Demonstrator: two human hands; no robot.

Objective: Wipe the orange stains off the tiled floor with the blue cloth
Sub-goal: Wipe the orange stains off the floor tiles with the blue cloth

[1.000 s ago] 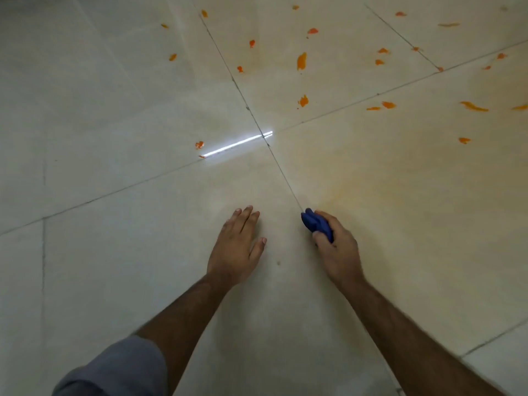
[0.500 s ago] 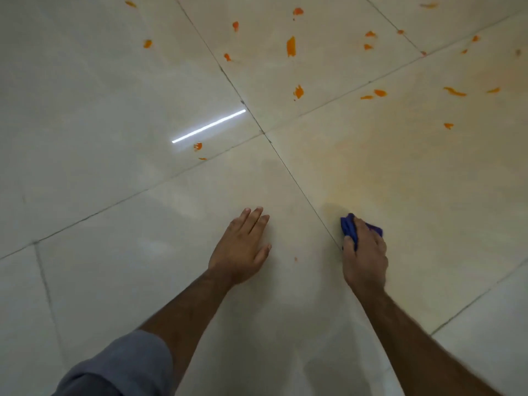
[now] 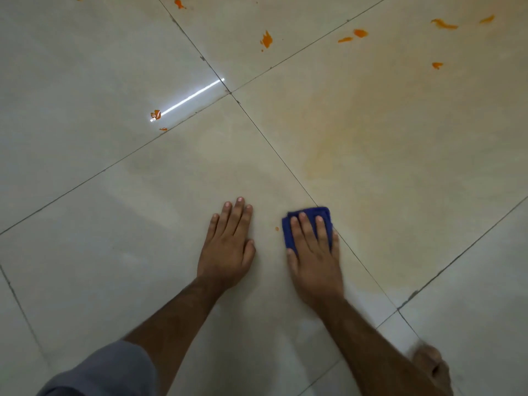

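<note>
The folded blue cloth [image 3: 309, 217] lies flat on the pale tiled floor [image 3: 114, 252], by a grout line. My right hand [image 3: 314, 252] presses down on it with straight fingers spread over its top. A tiny orange spot [image 3: 276, 228] sits just left of the cloth, between my hands. My left hand [image 3: 230, 247] rests flat on the tile, fingers straight, holding nothing. Further orange stains lie far off: one [image 3: 155, 114] at the left by a light reflection, one [image 3: 266, 40] up the middle, several [image 3: 444, 24] at the upper right.
A faint orange smear tints the tile [image 3: 385, 138] to the right of the cloth. My bare foot [image 3: 433, 367] shows at the lower right edge. A grey sleeve [image 3: 108, 372] covers my left upper arm.
My right hand has flattened the cloth and slid it left and toward me, close to the small spot. The view has tilted down; my left hand stays planted.
</note>
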